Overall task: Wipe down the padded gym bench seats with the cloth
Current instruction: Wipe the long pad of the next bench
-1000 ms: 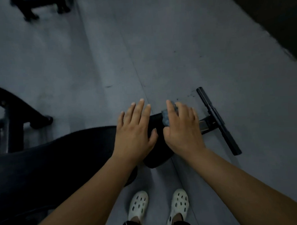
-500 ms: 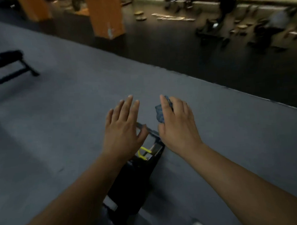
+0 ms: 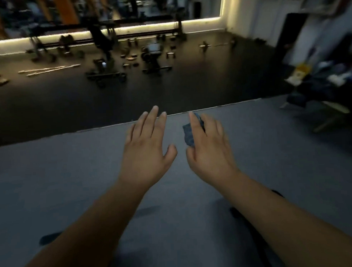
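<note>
Grey floor mat (image 3: 63, 177): fills the lower part of the view, and both bare forearms reach forward over it.
Black floor (image 3: 50, 101): starts at the mat's far edge and runs up to the back wall.
Light strip (image 3: 127, 30): a warm glowing line along the foot of the back wall, with a mirror-like panel above it.
Gym equipment (image 3: 152, 56): dark frames, bars and small weights scattered on the black floor, blurred and well apart from the hands.
Left hand (image 3: 146, 152): palm down, fingers straight and slightly spread, thumb out to the side. It is released, with nothing in it, and hangs in the air above the mat.
Cloth (image 3: 189, 135): here it is, a crumpled blue wad showing at the thumb side of the right hand, up off the mat.
Right hand (image 3: 209, 152): just beside the left one, palm down and grasping the cloth, index finger laid over the top of it and thumb tucked below.
Dark shapes (image 3: 236, 212): black patches on the mat under the right forearm, too blurred to name.
Clutter (image 3: 319, 82): a blurred heap of dark, white and yellow items far right, where the mat ends.
</note>
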